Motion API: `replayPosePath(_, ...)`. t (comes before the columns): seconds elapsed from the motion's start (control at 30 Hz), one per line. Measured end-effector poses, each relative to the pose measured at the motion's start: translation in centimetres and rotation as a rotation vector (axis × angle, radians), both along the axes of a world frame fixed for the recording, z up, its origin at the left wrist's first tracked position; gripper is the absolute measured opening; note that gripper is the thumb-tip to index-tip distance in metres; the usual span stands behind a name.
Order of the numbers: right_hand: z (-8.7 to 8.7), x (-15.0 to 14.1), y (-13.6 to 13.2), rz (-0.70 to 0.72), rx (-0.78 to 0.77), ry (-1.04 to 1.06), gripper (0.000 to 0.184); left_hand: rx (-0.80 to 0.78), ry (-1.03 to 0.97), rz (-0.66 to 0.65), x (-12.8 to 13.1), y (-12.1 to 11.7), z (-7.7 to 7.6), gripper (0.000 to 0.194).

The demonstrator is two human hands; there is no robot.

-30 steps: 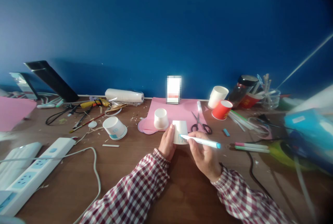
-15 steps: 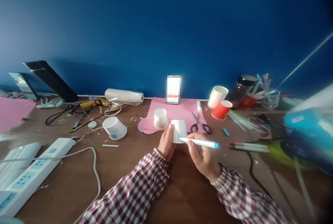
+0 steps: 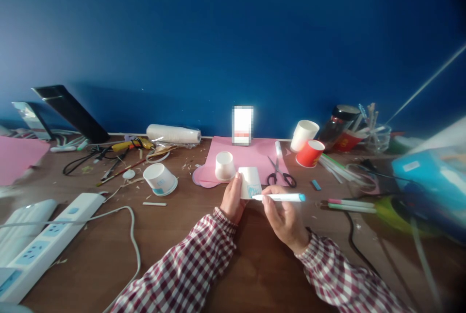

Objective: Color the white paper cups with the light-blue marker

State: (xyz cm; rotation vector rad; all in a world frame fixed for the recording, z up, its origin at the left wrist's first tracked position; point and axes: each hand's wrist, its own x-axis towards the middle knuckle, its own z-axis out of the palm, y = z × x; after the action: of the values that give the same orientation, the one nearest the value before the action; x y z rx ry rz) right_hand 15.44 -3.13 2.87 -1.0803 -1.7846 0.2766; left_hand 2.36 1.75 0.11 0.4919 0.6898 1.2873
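My left hand (image 3: pixel 232 200) grips the left edge of a small white paper piece (image 3: pixel 249 177), thumb on its face; I cannot tell whether it is flat card or the side of a cup. Blue colouring shows near its lower edge. In my right hand (image 3: pixel 284 216) is a white marker (image 3: pixel 280 197) with a blue end, held like a pen, its tip against the blue patch. Just behind my left hand, an upside-down white paper cup (image 3: pixel 224 166) stands on pink paper (image 3: pixel 251 150). Black-handled scissors (image 3: pixel 278 173) lie open right of the paper piece.
Left lie an upturned cup with blue marks (image 3: pixel 159 179), a wrapped cup stack (image 3: pixel 173 134) and a power strip (image 3: pixel 54 240). To the right are a red cup (image 3: pixel 310 153), a white cup (image 3: pixel 305 135), more markers (image 3: pixel 351 205) and a blurred blue object (image 3: pixel 425 172). A blue wall rises behind.
The blue patch on the paper piece has grown wider, with more strokes on it. The marker has shifted slightly, its tip now lower on the patch. My left hand barely moves.
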Motion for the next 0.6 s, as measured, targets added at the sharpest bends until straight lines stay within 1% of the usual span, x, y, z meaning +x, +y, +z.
replayPosePath(0.27, -0.07, -0.09, -0.08, 0.015, -0.032, 0.025, 0.013, 0.048, 0.028, 0.007, -0.01, -0.07, -0.21, 0.044)
replayPosePath(0.47, 0.14, -0.11, -0.17, 0.016, -0.041, 0.017, 0.014, 0.083, 0.062, 0.019, 0.09, -0.18, -0.20, 0.041)
replayPosePath(0.6, 0.28, -0.16, -0.14, 0.016, -0.043, 0.019, 0.014, 0.070, 0.064, 0.030, 0.17, -0.13, -0.14, 0.042)
